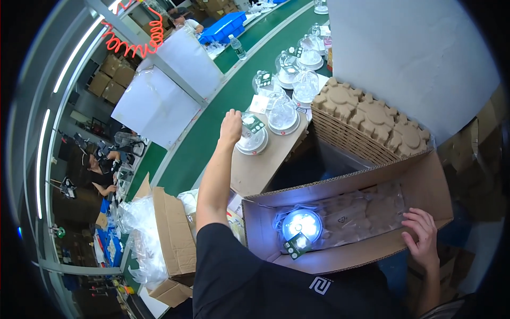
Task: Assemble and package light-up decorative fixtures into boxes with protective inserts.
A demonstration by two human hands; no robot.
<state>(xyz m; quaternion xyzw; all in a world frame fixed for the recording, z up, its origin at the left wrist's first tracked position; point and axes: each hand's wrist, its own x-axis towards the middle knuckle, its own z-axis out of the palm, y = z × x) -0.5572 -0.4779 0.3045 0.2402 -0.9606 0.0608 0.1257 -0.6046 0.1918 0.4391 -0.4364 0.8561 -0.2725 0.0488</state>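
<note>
While the left hand [230,126] reaches out over the tan wooden shelf [255,170], its fingers close on the top of a round lamp [252,139] — a clear glossy dome in crinkled plastic wrap on a white disc base, with a small dark card lying against it. More domed lamps of the same kind [282,114] stand just beside it and in a row along the edge of the smooth green conveyor belt [212,122]. The right hand [423,234] rests on the near rim of an open corrugated cardboard box [425,186], fingers curled over the edge, gripping the wall. Inside the box, one wrapped lamp [301,226] lies at the left end, shining bluish-white, beside moulded pulp trays under clear film. A stack of brown pulp trays [366,119] with gear-shaped lobes stands behind the box.
</note>
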